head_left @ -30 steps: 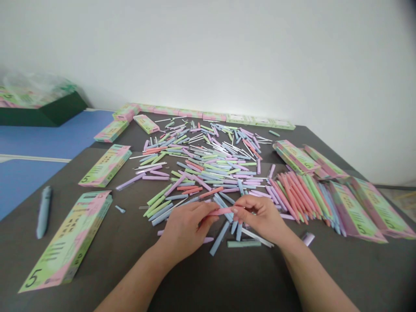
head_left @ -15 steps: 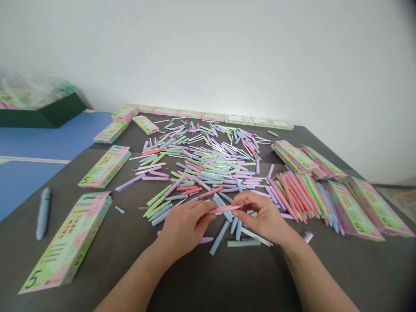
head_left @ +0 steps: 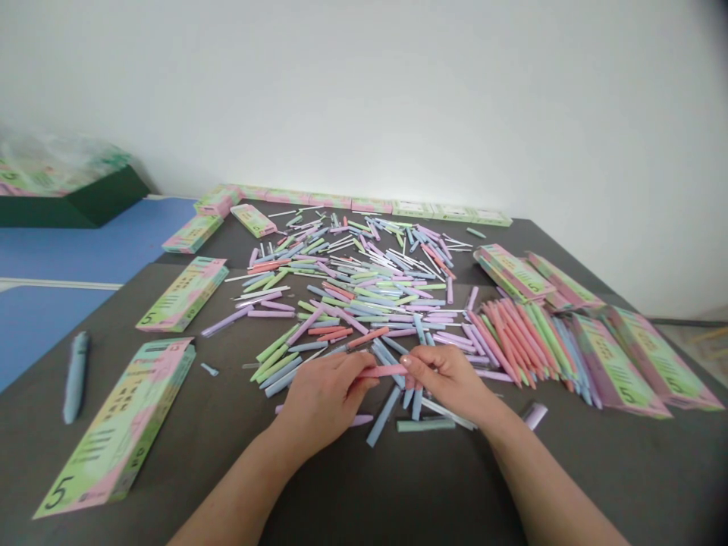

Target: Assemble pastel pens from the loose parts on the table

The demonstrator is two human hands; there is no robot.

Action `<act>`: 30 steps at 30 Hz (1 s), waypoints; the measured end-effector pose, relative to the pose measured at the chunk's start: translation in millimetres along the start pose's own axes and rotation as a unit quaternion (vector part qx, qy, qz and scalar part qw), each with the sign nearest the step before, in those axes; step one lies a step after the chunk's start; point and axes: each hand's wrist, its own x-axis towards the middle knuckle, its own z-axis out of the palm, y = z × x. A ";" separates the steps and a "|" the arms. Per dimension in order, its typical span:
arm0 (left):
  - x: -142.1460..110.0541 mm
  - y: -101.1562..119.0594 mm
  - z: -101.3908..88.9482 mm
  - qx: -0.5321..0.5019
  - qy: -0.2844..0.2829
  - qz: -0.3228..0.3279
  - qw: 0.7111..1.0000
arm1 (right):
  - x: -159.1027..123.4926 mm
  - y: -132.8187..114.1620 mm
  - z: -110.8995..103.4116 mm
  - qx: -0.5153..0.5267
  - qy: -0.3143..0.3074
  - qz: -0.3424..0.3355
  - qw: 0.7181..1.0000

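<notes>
Over the near edge of the heap, my left hand (head_left: 324,398) and my right hand (head_left: 447,383) both grip a pink pastel pen barrel (head_left: 382,371), one at each end. Loose pen barrels and thin white refills lie in a scattered heap (head_left: 353,292) on the dark table (head_left: 318,485) ahead of my hands. Light blue barrels (head_left: 384,415) lie just under my fingers. A short mint barrel (head_left: 425,425) lies close to my right wrist. My hands hide part of the heap.
Flat pastel pen boxes marked 5 (head_left: 117,428) lie at left, along the far edge and at right. Coral and green pens (head_left: 512,341) lie side by side at right. An assembled blue pen (head_left: 76,377) lies at far left. A dark green bin (head_left: 73,193) stands beyond the table.
My right hand has shifted left along the pink barrel, closer to my left hand. The view has tilted slightly.
</notes>
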 end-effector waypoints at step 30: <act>5.3 -6.2 -4.8 -0.094 0.105 -0.129 0.982 | 0.2 6.2 -12.0 0.018 0.098 0.014 0.995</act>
